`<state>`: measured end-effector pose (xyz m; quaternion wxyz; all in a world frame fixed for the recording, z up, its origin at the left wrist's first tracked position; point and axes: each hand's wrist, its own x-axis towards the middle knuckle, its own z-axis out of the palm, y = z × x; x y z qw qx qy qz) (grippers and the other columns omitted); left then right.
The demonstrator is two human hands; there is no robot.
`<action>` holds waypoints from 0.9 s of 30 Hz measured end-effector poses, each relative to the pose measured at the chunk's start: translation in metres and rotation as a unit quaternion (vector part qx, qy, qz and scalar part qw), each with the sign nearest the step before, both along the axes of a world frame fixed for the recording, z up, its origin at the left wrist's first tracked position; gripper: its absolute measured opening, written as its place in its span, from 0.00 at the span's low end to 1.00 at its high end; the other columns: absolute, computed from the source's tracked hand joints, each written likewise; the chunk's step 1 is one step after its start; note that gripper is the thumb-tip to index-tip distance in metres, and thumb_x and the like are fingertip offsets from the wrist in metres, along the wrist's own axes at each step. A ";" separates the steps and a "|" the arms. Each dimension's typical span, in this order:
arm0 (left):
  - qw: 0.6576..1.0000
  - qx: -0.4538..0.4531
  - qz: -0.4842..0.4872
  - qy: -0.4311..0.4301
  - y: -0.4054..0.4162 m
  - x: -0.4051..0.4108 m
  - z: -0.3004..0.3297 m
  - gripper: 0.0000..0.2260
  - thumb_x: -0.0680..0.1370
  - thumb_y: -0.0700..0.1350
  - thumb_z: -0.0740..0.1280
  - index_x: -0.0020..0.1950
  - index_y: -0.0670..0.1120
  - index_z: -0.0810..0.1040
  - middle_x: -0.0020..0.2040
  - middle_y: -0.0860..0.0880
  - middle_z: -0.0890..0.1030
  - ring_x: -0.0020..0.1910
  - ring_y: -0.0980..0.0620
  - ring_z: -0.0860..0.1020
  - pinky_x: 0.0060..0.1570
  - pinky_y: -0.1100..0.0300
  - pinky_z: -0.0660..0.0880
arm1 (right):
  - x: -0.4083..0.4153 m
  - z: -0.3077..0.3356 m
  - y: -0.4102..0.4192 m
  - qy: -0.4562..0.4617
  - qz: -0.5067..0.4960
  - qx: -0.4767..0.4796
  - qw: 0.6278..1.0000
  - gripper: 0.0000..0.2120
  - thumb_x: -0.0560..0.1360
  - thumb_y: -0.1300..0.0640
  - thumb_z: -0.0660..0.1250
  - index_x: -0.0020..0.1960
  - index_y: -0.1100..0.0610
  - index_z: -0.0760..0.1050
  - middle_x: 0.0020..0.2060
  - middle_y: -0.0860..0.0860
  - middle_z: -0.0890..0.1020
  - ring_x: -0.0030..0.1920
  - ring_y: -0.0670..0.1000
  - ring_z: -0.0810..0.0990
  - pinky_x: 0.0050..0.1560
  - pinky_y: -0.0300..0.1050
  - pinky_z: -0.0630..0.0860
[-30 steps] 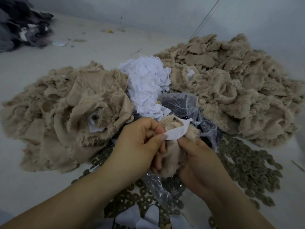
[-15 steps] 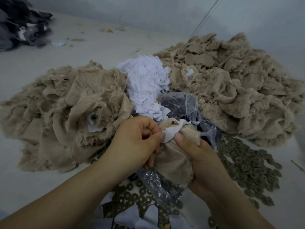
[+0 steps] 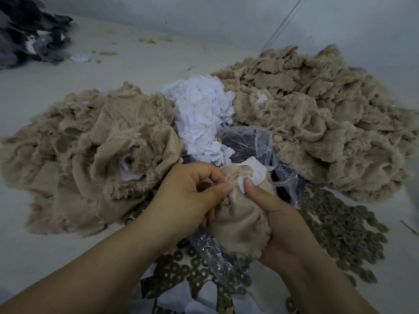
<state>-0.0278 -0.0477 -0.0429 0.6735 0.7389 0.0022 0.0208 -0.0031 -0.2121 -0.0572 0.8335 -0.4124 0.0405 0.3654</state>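
Observation:
A small beige plush fabric piece sits between both hands low in the middle of the view. My left hand pinches its gathered top with thumb and curled fingers. My right hand cups the piece from below and the right, and its thumb presses a white fabric patch against the top. What is under the patch is hidden.
Beige plush pieces form a heap on the left and a bigger one on the right. White patches are piled between them. A clear plastic bag, several brown washers and dark cloth lie around.
The plush piece has been turned and bunched tighter. The white patch has shifted from between both thumbs to under my right thumb, and my left fingers now pinch the fabric top.

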 end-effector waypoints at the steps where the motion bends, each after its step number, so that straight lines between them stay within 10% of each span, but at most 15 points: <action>1: 1.000 -0.020 0.000 0.006 0.000 0.001 -0.001 0.09 0.77 0.40 0.71 0.36 0.48 0.81 0.26 0.42 0.75 0.23 0.48 0.71 0.22 0.61 0.69 | 0.001 0.000 -0.001 0.009 0.012 0.011 1.000 0.23 0.78 0.48 0.64 0.60 0.67 0.79 0.55 0.66 0.82 0.54 0.62 0.83 0.56 0.55 0.80; 18: 0.999 -0.035 0.033 0.014 -0.010 -0.001 -0.003 0.09 0.78 0.38 0.69 0.37 0.39 0.77 0.26 0.43 0.74 0.23 0.51 0.71 0.22 0.62 0.68 | -0.002 0.006 0.004 0.023 0.013 0.046 0.999 0.24 0.77 0.55 0.68 0.69 0.67 0.72 0.63 0.68 0.75 0.61 0.65 0.75 0.69 0.62 0.69; 27: 0.995 -0.094 -0.018 0.017 -0.014 -0.006 0.003 0.13 0.74 0.50 0.70 0.38 0.41 0.78 0.29 0.45 0.76 0.26 0.48 0.72 0.25 0.59 0.68 | -0.005 0.006 0.001 -0.064 -0.054 -0.029 0.996 0.21 0.68 0.57 0.75 0.57 0.68 0.80 0.47 0.66 0.83 0.44 0.62 0.84 0.44 0.52 0.81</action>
